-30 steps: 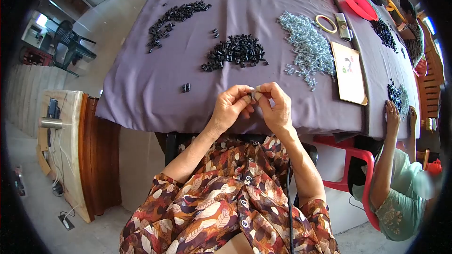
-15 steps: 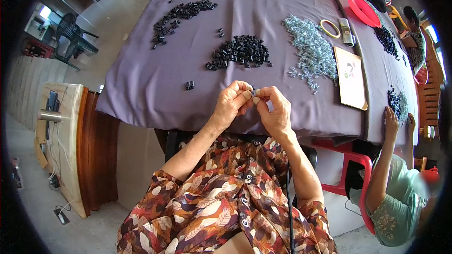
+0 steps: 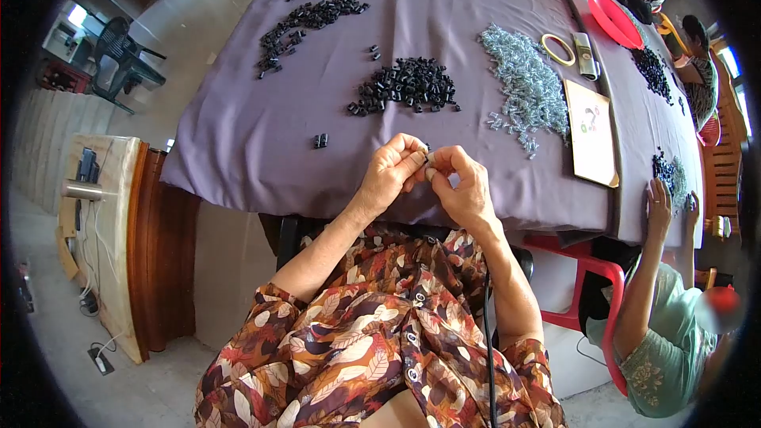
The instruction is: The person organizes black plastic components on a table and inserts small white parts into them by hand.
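My left hand [image 3: 392, 168] and my right hand [image 3: 463, 189] meet fingertip to fingertip over the near edge of the purple cloth. Both are closed in a pinch around a tiny dark piece [image 3: 427, 156], mostly hidden by the fingers. Beyond them lies a heap of small black parts [image 3: 408, 85]. A few black parts [image 3: 319, 141] stand apart to the left of my left hand. To the right of the heap spreads a pile of clear, bluish parts [image 3: 527, 87]. A longer scatter of black parts [image 3: 309, 22] is at the far left.
A yellow tape ring [image 3: 558, 49], a grey-green object [image 3: 586, 55] and a light board [image 3: 590, 133] lie right of the clear pile. Farther back is a red basin [image 3: 615, 18]. A co-worker in green [image 3: 662, 337] sits at the right with both hands near small piles.
The camera view has shifted slightly, moving the table items a little rightward. My hands stay together, with small finger movements around the piece. The co-worker's hands shift slightly.
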Demonstrator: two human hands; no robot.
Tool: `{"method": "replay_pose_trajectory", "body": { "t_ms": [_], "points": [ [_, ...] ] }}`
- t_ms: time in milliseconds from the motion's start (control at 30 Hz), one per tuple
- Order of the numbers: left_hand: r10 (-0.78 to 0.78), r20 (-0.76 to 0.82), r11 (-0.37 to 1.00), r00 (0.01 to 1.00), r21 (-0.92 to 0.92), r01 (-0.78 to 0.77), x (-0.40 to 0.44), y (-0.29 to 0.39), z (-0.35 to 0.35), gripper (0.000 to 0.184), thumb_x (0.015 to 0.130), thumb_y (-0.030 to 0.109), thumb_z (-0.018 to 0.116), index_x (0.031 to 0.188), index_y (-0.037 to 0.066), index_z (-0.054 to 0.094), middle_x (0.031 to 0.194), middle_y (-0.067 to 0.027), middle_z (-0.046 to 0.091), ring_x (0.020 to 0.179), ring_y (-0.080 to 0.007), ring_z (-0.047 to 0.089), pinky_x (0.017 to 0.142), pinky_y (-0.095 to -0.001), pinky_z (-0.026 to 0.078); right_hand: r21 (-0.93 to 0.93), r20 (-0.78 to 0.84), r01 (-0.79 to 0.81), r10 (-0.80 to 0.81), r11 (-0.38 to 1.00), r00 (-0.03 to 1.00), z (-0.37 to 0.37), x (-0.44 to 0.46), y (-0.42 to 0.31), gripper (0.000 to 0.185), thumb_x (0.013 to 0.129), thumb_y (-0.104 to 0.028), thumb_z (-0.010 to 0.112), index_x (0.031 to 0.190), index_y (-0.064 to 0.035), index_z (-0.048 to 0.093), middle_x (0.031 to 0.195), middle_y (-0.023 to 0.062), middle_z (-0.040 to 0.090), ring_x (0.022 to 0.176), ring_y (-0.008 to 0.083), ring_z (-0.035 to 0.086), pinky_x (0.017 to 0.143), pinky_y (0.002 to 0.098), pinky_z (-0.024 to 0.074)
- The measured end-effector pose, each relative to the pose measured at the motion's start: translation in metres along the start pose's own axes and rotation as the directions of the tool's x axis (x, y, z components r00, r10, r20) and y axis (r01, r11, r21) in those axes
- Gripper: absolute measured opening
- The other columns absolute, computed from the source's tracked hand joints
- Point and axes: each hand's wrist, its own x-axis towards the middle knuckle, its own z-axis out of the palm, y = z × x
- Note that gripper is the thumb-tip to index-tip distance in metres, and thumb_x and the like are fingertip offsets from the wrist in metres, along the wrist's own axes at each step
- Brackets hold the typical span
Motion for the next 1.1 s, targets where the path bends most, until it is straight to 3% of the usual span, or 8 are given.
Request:
{"method": "replay_pose_trajectory", "body": {
  "t_ms": [133, 333, 633, 733, 833, 1033, 1100],
  "points": [
    [0.028, 0.035, 1.000, 0.999, -0.007, -0.028, 0.002, -0.003, -0.002, 0.006, 0.091, 0.013, 0.048, 0.090, 0.007, 0.050, 0.067, 0.0014, 0.052, 0.050, -0.0026, 0.040, 0.043, -0.0161, 0.030, 0.000, 0.000, -0.011, 0.011, 1.000, 1.000, 0.000, -0.001, 0.001, 0.015, 0.073, 0.002, 0.058, 0.087, -0.0002, 0.053, 0.076, 0.0102, 0.061, 0.069, 0.0206, 0.060, 0.065, 0.0307, 0.0479],
    [0.010, 0.019, 1.000, 1.000, 0.020, -0.010, 0.001, -0.002, -0.001, 0.005, 0.090, 0.011, 0.050, 0.091, 0.006, 0.051, 0.067, 0.0018, 0.052, 0.052, -0.0025, 0.042, 0.044, -0.0157, 0.032, 0.162, -0.026, -0.146, 0.152, 0.976, 0.988, 0.001, -0.001, 0.006, 0.016, 0.074, 0.003, 0.059, 0.089, 0.0005, 0.053, 0.077, 0.0078, 0.062, 0.072, 0.0162, 0.059, 0.067, 0.0290, 0.0473],
    [0.018, 0.120, 1.000, 0.993, -0.015, -0.017, 0.003, -0.006, -0.007, 0.007, 0.090, 0.013, 0.052, 0.089, 0.006, 0.052, 0.068, 0.0040, 0.051, 0.055, -0.0021, 0.043, 0.045, -0.0153, 0.031, -0.020, 0.042, 0.025, -0.024, 1.000, 0.999, -0.005, 0.001, 0.002, 0.013, 0.078, 0.001, 0.057, 0.090, 0.0004, 0.054, 0.080, 0.0129, 0.063, 0.073, 0.0219, 0.063, 0.066, 0.0286, 0.0480],
    [0.024, 0.138, 0.998, 0.990, -0.058, -0.016, 0.004, -0.008, -0.008, 0.008, 0.090, 0.014, 0.052, 0.089, 0.007, 0.053, 0.069, 0.0039, 0.051, 0.055, -0.0021, 0.043, 0.045, -0.0150, 0.031, 0.025, -0.005, -0.030, 0.030, 0.999, 1.000, -0.001, 0.000, 0.002, 0.013, 0.078, 0.000, 0.059, 0.090, 0.0007, 0.054, 0.079, 0.0116, 0.064, 0.071, 0.0193, 0.062, 0.065, 0.0278, 0.0482],
    [-0.062, 0.161, 0.985, 0.985, -0.152, 0.087, 0.002, -0.004, -0.010, 0.007, 0.090, 0.014, 0.052, 0.088, 0.007, 0.053, 0.070, 0.0035, 0.052, 0.055, -0.0023, 0.043, 0.044, -0.0149, 0.031, 0.105, -0.004, -0.081, 0.082, 0.991, 0.997, 0.001, -0.001, 0.004, 0.013, 0.078, -0.001, 0.061, 0.090, 0.0007, 0.055, 0.078, 0.0097, 0.064, 0.070, 0.0153, 0.061, 0.065, 0.0263, 0.0482],
    [-0.039, 0.100, 0.973, 0.994, -0.224, 0.061, 0.004, -0.010, -0.010, 0.009, 0.089, 0.013, 0.054, 0.089, 0.004, 0.054, 0.071, -0.0006, 0.057, 0.053, -0.0052, 0.049, 0.043, -0.0157, 0.035, 0.018, -0.041, -0.075, 0.075, 0.997, 0.996, 0.005, -0.001, 0.008, 0.011, 0.080, -0.003, 0.060, 0.089, 0.0006, 0.056, 0.077, 0.0079, 0.063, 0.069, 0.0120, 0.059, 0.065, 0.0246, 0.0477],
    [-0.034, 0.099, 0.956, 0.995, -0.288, 0.061, 0.006, -0.011, -0.011, 0.010, 0.088, 0.013, 0.055, 0.088, 0.003, 0.054, 0.071, -0.0021, 0.058, 0.053, -0.0066, 0.051, 0.043, -0.0165, 0.037, 0.065, -0.049, -0.088, 0.092, 0.994, 0.995, 0.008, 0.000, 0.007, 0.010, 0.081, -0.002, 0.059, 0.089, 0.0007, 0.056, 0.077, 0.0076, 0.063, 0.069, 0.0119, 0.059, 0.065, 0.0245, 0.0475]
  ]
}}
